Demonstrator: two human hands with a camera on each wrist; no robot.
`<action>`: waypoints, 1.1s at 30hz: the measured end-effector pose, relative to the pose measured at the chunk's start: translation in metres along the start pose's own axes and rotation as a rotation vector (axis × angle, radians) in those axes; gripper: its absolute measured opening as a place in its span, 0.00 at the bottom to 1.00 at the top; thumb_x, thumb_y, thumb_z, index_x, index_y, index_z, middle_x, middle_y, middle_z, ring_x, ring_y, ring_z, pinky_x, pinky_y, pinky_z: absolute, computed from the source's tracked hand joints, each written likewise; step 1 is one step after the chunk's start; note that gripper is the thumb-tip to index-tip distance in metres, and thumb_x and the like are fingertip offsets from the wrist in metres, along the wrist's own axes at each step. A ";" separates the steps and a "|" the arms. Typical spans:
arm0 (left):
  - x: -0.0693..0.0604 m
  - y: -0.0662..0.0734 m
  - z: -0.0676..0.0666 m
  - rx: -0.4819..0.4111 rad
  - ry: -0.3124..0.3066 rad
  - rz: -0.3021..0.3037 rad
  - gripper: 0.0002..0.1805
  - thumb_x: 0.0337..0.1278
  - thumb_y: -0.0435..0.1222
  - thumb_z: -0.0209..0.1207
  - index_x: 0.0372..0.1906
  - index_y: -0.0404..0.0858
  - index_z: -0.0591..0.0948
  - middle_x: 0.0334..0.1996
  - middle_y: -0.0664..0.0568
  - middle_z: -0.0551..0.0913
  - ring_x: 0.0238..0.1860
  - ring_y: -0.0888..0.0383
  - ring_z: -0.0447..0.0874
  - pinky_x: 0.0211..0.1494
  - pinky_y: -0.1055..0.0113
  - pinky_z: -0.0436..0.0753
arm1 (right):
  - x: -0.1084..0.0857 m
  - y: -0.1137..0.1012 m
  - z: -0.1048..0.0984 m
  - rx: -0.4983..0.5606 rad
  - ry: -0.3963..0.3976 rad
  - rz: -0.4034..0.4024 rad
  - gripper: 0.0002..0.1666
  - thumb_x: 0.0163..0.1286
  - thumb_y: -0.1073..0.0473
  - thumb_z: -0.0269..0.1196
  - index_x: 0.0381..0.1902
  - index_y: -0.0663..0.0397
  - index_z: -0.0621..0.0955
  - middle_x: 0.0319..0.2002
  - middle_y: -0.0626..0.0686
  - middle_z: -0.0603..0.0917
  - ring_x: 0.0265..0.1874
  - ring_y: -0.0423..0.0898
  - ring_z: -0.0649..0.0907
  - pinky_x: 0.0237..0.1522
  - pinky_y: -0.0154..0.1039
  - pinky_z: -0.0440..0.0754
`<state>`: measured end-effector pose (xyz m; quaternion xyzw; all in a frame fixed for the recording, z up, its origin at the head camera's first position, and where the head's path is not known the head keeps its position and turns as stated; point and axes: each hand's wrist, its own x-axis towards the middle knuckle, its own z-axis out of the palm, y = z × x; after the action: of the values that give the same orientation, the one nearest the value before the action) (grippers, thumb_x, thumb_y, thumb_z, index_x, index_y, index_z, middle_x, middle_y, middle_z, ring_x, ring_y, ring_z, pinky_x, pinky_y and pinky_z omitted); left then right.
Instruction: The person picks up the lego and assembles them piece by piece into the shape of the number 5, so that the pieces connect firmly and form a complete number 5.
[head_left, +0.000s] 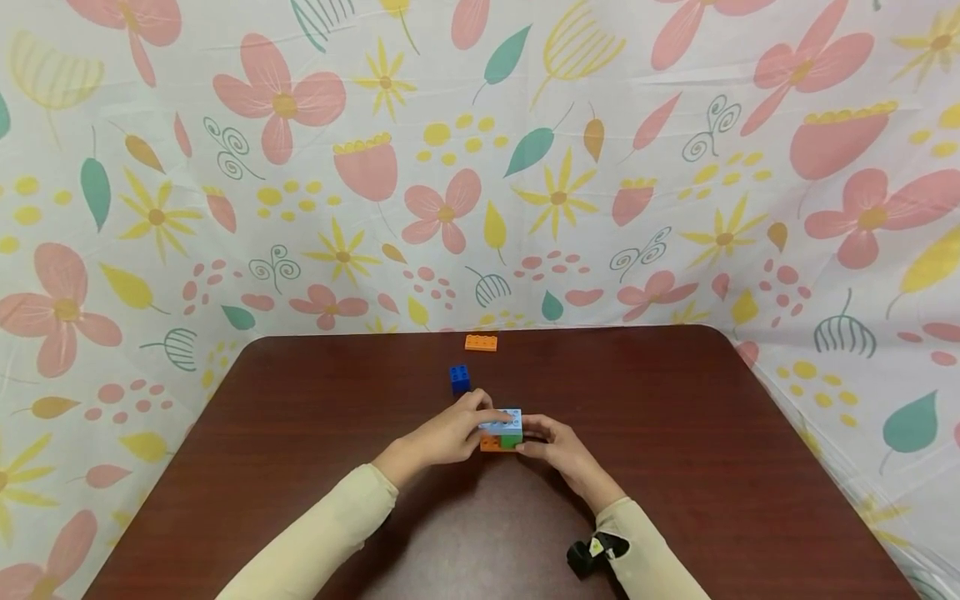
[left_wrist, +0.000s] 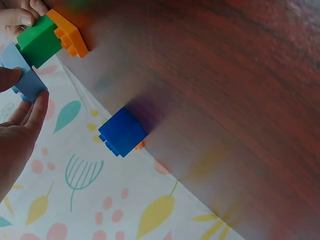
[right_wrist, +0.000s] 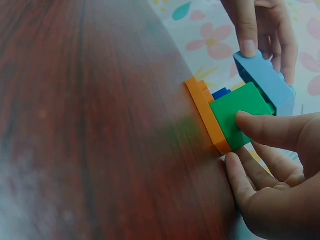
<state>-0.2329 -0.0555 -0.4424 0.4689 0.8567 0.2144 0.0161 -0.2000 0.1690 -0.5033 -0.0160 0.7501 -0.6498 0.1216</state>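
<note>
Near the middle of the table, a flat orange brick (head_left: 491, 444) lies with a green brick (head_left: 511, 438) standing on one end of it. A light blue brick (head_left: 513, 417) extends over the green one; the right wrist view shows it slightly slanted, and I cannot tell whether it is fully seated. My left hand (head_left: 450, 429) pinches the overhanging end of the light blue brick between thumb and fingers. From the other side, my right hand (head_left: 566, 454) grips the green brick (right_wrist: 237, 115), its thumb on the near face and a fingertip by the orange brick's end.
A dark blue brick (head_left: 460, 379) stands just beyond my left hand. Farther back, another flat orange brick (head_left: 481, 342) lies near the table's far edge. The brown table (head_left: 337, 375) meets a flower-patterned cloth (head_left: 450, 167) behind it.
</note>
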 end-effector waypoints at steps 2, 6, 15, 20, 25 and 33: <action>0.000 0.000 0.000 0.000 0.001 -0.005 0.25 0.61 0.23 0.57 0.62 0.43 0.77 0.47 0.48 0.71 0.44 0.57 0.68 0.48 0.69 0.76 | 0.000 -0.001 0.000 -0.001 -0.002 -0.002 0.27 0.64 0.62 0.66 0.61 0.60 0.74 0.56 0.58 0.77 0.55 0.55 0.76 0.51 0.46 0.78; -0.001 0.000 0.001 -0.001 0.006 -0.014 0.25 0.61 0.23 0.57 0.62 0.43 0.77 0.47 0.48 0.70 0.43 0.57 0.67 0.47 0.69 0.75 | -0.001 -0.003 -0.001 -0.005 -0.001 -0.006 0.27 0.64 0.62 0.66 0.61 0.60 0.74 0.56 0.58 0.77 0.55 0.56 0.76 0.51 0.46 0.78; 0.001 0.003 0.003 0.051 0.018 -0.017 0.25 0.60 0.24 0.58 0.62 0.45 0.78 0.47 0.48 0.70 0.44 0.56 0.68 0.48 0.70 0.76 | 0.000 -0.005 0.000 -0.019 0.019 0.000 0.27 0.63 0.62 0.67 0.60 0.60 0.76 0.54 0.57 0.78 0.54 0.55 0.76 0.50 0.46 0.78; 0.001 0.002 0.005 0.046 0.018 -0.028 0.24 0.61 0.26 0.58 0.61 0.45 0.78 0.47 0.49 0.70 0.44 0.57 0.68 0.48 0.69 0.76 | -0.001 -0.004 0.000 -0.024 0.018 0.000 0.27 0.63 0.61 0.67 0.60 0.60 0.75 0.54 0.58 0.78 0.54 0.55 0.76 0.50 0.47 0.78; 0.002 0.002 0.005 0.035 0.020 -0.031 0.23 0.62 0.26 0.57 0.61 0.45 0.78 0.47 0.49 0.70 0.44 0.57 0.67 0.48 0.69 0.76 | -0.001 -0.005 0.000 -0.022 0.019 0.003 0.27 0.63 0.62 0.67 0.60 0.59 0.75 0.54 0.57 0.78 0.53 0.54 0.77 0.50 0.46 0.79; -0.001 0.000 0.009 0.003 0.034 -0.030 0.23 0.62 0.25 0.56 0.60 0.45 0.78 0.47 0.49 0.70 0.43 0.57 0.67 0.45 0.70 0.75 | -0.001 -0.005 0.002 0.002 0.009 0.018 0.26 0.63 0.63 0.67 0.59 0.60 0.75 0.54 0.57 0.78 0.52 0.53 0.77 0.49 0.45 0.79</action>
<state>-0.2307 -0.0530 -0.4512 0.4521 0.8642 0.2210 0.0040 -0.1990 0.1665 -0.4981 -0.0060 0.7502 -0.6494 0.1242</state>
